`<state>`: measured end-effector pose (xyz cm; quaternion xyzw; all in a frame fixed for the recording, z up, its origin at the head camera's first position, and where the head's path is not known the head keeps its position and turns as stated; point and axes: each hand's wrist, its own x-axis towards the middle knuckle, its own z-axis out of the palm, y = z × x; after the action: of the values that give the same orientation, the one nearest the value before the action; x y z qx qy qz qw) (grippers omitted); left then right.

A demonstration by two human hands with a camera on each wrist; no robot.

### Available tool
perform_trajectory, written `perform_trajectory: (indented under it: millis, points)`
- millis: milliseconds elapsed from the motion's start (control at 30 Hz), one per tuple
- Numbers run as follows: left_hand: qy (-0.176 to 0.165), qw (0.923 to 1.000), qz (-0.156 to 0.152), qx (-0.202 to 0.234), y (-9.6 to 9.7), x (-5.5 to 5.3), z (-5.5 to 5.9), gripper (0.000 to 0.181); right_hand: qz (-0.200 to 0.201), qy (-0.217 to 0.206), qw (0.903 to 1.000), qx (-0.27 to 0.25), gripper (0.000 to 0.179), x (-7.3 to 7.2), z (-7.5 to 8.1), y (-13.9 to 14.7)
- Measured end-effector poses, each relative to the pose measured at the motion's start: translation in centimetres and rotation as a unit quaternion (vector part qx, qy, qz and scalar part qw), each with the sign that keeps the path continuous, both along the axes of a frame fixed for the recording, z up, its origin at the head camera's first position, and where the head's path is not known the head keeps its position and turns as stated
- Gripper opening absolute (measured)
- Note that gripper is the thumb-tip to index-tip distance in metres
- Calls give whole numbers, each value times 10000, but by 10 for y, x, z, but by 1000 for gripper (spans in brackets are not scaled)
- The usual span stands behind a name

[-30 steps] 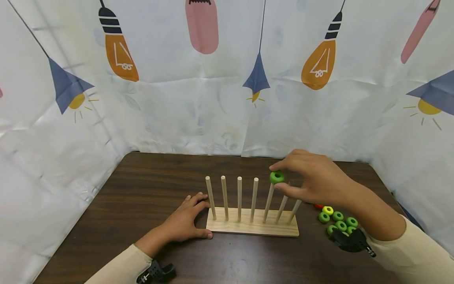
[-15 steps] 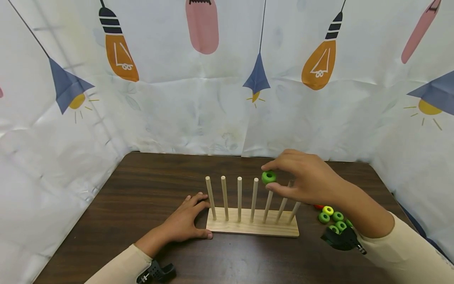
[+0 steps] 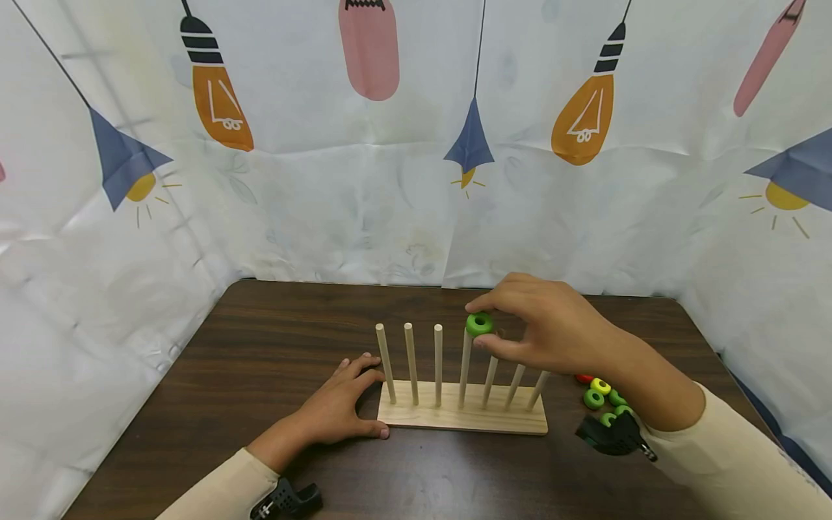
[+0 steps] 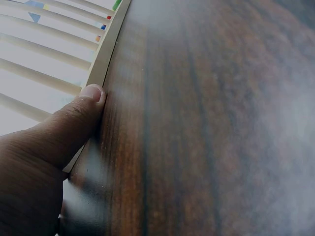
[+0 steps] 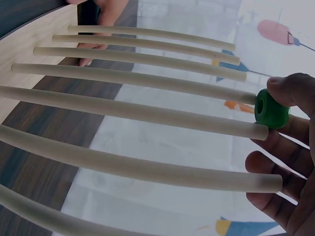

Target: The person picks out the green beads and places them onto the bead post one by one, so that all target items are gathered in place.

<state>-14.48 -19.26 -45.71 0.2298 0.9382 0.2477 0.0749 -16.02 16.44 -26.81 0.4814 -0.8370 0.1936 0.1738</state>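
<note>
A light wooden peg rack (image 3: 448, 417) stands on the dark table, its several upright pegs bare along their visible lengths. My left hand (image 3: 334, 408) grips the rack's left end, thumb against the front edge of the base and fingers toward the back. In the left wrist view the thumb (image 4: 74, 118) presses that edge. Between thumb and fingertips my right hand (image 3: 552, 321) pinches a green ring bead (image 3: 479, 324) at the top of the middle peg. The right wrist view has the bead (image 5: 276, 114) right by that peg's tip, its hole facing the peg; whether it is threaded, I cannot tell.
Right of the rack lie several loose green beads (image 3: 593, 399), a yellow bead (image 3: 601, 386) and a red bead (image 3: 583, 378), partly hidden by the right forearm and its wrist camera (image 3: 614, 433). A patterned white cloth (image 3: 292, 217) hangs behind the table (image 3: 292, 318).
My right hand has moved left with the green bead, from above the fifth peg from the left to the middle peg. The left hand and the rack have not moved.
</note>
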Motion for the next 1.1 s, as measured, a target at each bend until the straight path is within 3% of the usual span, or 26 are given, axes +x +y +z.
perform_trajectory:
  millis: [400,1100]
  points:
    - [3,10000,-1,27,0,-1,0,78,15,70,10000,32,35,-2,0,-13]
    - [43,10000,-32,40,-2,-2,-3,82,-43,-238,9994,246,33,-4,3,-35]
